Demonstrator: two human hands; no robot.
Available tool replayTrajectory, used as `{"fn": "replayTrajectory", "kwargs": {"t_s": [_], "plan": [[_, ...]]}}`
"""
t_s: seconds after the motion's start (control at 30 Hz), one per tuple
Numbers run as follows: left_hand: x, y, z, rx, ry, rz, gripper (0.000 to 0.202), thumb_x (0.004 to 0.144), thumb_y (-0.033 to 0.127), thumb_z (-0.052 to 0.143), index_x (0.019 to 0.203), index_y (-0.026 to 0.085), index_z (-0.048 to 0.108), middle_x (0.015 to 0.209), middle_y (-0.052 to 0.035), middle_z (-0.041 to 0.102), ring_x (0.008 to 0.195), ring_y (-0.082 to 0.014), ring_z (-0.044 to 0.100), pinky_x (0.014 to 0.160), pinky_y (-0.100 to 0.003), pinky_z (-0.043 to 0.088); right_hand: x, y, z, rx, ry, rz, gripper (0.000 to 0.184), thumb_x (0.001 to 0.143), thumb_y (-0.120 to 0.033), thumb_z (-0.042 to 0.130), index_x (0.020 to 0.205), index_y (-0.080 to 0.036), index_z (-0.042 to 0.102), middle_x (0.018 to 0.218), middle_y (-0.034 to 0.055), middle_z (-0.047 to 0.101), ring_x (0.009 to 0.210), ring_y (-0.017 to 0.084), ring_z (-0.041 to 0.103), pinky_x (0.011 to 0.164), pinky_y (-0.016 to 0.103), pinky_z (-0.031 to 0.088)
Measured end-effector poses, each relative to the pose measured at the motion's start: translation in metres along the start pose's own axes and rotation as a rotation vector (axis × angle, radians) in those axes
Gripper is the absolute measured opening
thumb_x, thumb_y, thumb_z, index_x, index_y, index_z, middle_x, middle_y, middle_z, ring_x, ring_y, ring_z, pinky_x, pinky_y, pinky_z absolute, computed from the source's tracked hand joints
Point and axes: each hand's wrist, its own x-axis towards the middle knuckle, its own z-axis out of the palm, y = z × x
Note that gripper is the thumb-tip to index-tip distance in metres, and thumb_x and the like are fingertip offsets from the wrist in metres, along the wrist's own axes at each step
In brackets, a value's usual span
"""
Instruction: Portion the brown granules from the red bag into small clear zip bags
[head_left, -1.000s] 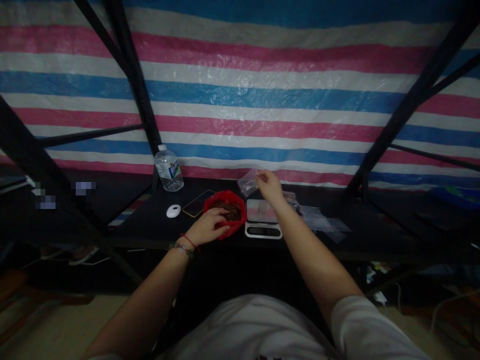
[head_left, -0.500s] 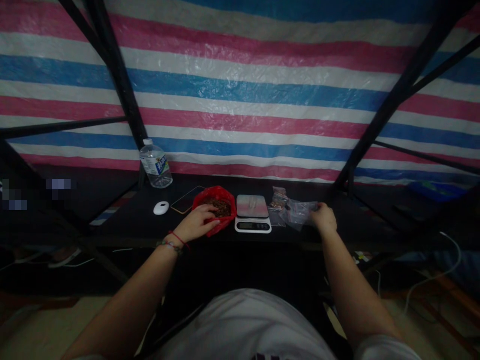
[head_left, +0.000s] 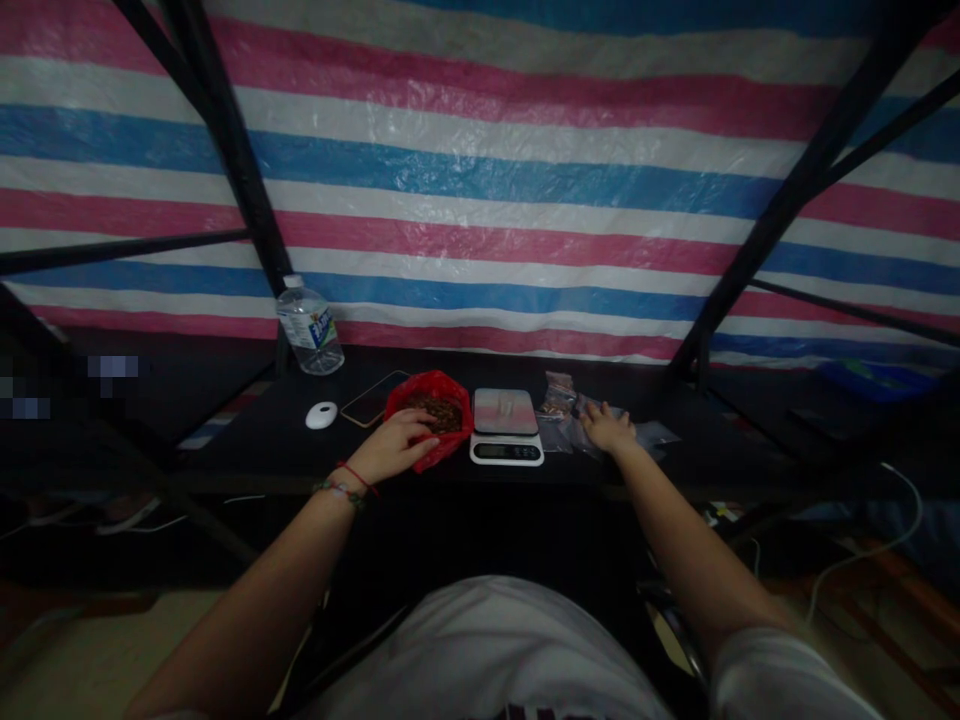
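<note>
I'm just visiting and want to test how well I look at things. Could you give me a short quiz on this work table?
1. True or false: the left hand rests at the red bag.
2. What stands between the red bag and the clear bags?
A. water bottle
B. scale
C. phone
3. Fill in: the right hand lies flat on the ____ bags.

Key:
1. True.
2. B, the scale; the water bottle and phone sit further left.
3. Clear.
</note>
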Motion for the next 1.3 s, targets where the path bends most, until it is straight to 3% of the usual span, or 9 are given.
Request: {"fn": "replayTrajectory", "kwargs": {"t_s": [0.2,0.3,0.5,0.63,0.73,0.9,1.0,1.1,1.3], "plan": [[0.000,0.001,0.001,-0.022,0.030,0.003,0.033,0.089,0.042,0.051,0.092,0.021,0.075,0.118,-0.0078,0.066,0.114,-0.0247,0.055,0.104,-0.041,0.039,0.012,-0.007,-0.013,0.029,0.068,0.083,0.063,0.092,-0.061,0.024,0.147,-0.031,0.032,0.158,0.0099,0.015,0.141,0.046,0.004,0.103,0.070,0.014],[-0.001,0.001,0.001,-0.024,0.030,0.011,0.032,0.089,0.041,0.050,0.090,0.020,0.075,0.116,-0.0079,0.066,0.112,-0.0243,0.056,0.103,-0.041,0.040,0.019,-0.023,-0.028,0.040,0.194,0.007,0.056,0.093,-0.051,0.030,0.141,-0.025,0.042,0.150,0.0133,0.033,0.138,0.041,0.020,0.104,0.062,0.023],[-0.001,0.006,-0.001,0.004,0.027,0.008,0.029,0.087,0.040,0.053,0.087,0.019,0.072,0.119,-0.0090,0.064,0.114,-0.0244,0.056,0.104,-0.042,0.039,0.028,-0.048,-0.038,0.122,0.106,0.012,0.036,0.080,-0.041,0.059,0.107,-0.019,0.069,0.121,0.0173,0.058,0.120,0.038,0.043,0.093,0.053,0.036],[-0.001,0.009,-0.001,0.007,0.050,0.024,0.025,0.085,0.040,0.057,0.087,0.019,0.072,0.120,-0.0092,0.064,0.115,-0.0249,0.055,0.104,-0.043,0.039,0.032,-0.044,-0.044,0.440,0.231,-0.046,0.020,0.072,-0.029,0.064,0.083,-0.013,0.070,0.094,0.0159,0.067,0.094,0.027,0.058,0.083,0.038,0.040],[0.001,0.013,0.002,0.012,0.105,0.041,0.026,0.085,0.039,0.057,0.097,0.020,0.070,0.122,-0.0093,0.062,0.116,-0.0250,0.054,0.104,-0.044,0.039,0.028,-0.044,-0.057,0.620,0.290,-0.155,0.022,0.075,-0.034,0.059,0.080,-0.014,0.066,0.077,0.0074,0.066,0.072,0.017,0.058,0.069,0.028,0.041],[0.003,0.034,0.005,-0.035,0.247,0.064,0.027,0.088,0.031,0.054,0.109,0.019,0.064,0.117,-0.0093,0.064,0.115,-0.0231,0.055,0.103,-0.042,0.041,-0.015,-0.072,-0.084,1.237,0.478,-0.458,0.027,0.073,-0.042,0.061,0.083,-0.018,0.057,0.072,-0.0005,0.060,0.065,0.013,0.054,0.061,0.024,0.041],[0.003,0.055,0.003,-0.136,0.288,0.039,0.022,0.089,0.030,0.053,0.103,0.018,0.065,0.105,-0.0083,0.067,0.102,-0.0206,0.060,0.095,-0.038,0.046,-0.063,-0.101,-0.093,1.332,0.354,-0.565,0.024,0.078,-0.043,0.059,0.084,-0.019,0.057,0.065,-0.0040,0.052,0.055,0.011,0.046,0.053,0.021,0.034],[0.002,0.075,0.004,-0.367,0.267,-0.048,0.024,0.090,0.034,0.051,0.100,0.017,0.064,0.096,-0.0070,0.067,0.085,-0.0168,0.063,0.078,-0.030,0.050,-0.111,-0.128,-0.090,1.211,0.069,-0.706,0.022,0.083,-0.040,0.056,0.087,-0.019,0.059,0.063,-0.0046,0.051,0.053,0.010,0.044,0.050,0.021,0.033],[0.001,0.091,0.010,-0.909,-0.019,-0.241,0.035,0.085,0.048,0.055,0.078,0.013,0.057,0.059,0.0021,0.055,0.049,-0.0086,0.052,0.049,-0.020,0.040,-0.166,-0.159,-0.072,0.915,-0.204,-1.035,0.012,0.084,-0.026,0.056,0.083,-0.019,0.066,0.080,0.0007,0.065,0.074,0.015,0.058,0.070,0.025,0.043]]}}
